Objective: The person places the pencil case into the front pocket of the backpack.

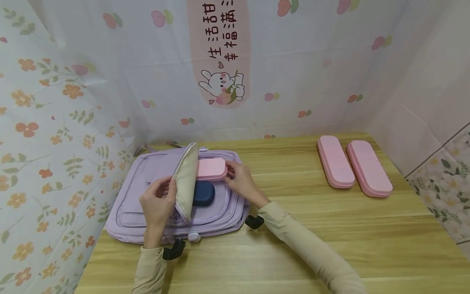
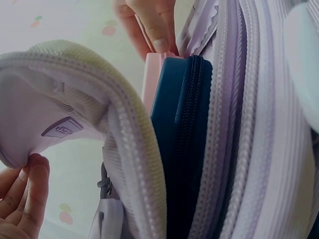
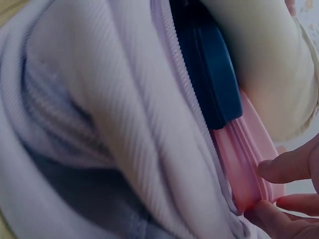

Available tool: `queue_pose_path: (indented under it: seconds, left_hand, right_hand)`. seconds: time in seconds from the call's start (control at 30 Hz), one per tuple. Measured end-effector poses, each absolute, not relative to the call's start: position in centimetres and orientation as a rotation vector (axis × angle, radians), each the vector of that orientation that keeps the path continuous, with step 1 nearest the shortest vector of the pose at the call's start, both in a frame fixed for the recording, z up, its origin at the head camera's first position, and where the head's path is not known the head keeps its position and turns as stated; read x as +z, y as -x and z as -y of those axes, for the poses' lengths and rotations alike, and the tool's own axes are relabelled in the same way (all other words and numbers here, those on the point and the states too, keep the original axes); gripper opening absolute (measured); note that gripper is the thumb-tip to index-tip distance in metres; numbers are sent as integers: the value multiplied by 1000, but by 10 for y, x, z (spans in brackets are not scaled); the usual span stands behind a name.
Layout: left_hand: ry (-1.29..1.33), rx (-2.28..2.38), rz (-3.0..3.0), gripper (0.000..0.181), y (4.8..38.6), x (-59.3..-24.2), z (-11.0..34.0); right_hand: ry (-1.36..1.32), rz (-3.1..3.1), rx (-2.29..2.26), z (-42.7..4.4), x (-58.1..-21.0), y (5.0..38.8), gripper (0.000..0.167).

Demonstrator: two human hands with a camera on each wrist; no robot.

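A lilac backpack lies flat on the table, its front pocket unzipped. My left hand pinches the edge of the pocket flap and lifts it, showing the cream lining. In the left wrist view that flap curves up from the pinching fingertips. My right hand grips the near end of a pink zippered case, which lies partly under the flap. Beside it in the pocket sits a dark blue zippered case. The right wrist view shows thumb and fingers on the end of the pink case.
Two more pink cases, a left one and a right one, lie side by side at the table's right. Wood-grain table surface stretches between them and the backpack. A patterned curtain hangs along the back and left.
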State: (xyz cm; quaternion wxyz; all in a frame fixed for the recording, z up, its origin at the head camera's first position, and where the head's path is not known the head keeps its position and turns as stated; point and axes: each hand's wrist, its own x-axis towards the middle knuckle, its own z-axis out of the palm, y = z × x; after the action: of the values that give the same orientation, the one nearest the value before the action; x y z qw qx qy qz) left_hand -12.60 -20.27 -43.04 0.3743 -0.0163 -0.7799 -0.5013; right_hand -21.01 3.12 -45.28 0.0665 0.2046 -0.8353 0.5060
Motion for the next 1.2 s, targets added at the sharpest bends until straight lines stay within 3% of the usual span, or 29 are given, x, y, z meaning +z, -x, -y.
queue_pose_path:
  seconds: [0.9,1.2]
  left_hand:
    - [58,-1287,1990,10,127,-429,198]
    - [52,-1255,1991,9,114,-406,184]
  right_hand:
    - [-756,2671,1417,-5,-455,221,49]
    - [-825,2649,1472,-12,-456,215,53]
